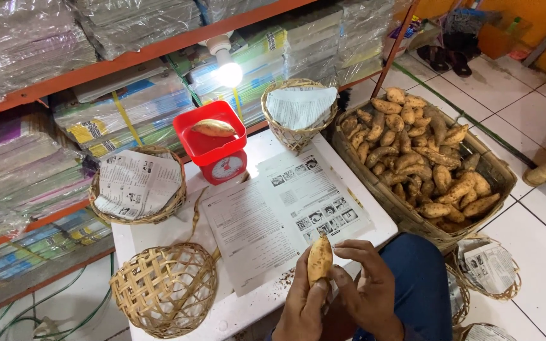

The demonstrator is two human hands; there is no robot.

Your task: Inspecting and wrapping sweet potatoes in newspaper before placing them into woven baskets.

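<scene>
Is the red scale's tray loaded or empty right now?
Loaded. One tan sweet potato lies across the square red plastic tray of the small kitchen scale; nothing else sits on it, and neither hand touches it.

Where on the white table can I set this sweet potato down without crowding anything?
The open newspaper sheet, between the red scale and your hands, is bare. The table's left side is crowded with the paper-lined basket and overturned woven basket; the far edge holds another lined basket.

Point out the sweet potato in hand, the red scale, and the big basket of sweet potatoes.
held sweet potato (pixel 320 259), head view, its middle.
red scale (pixel 213 151), head view, tray's front wall.
big basket (pixel 497 169), head view, right rim.
</scene>
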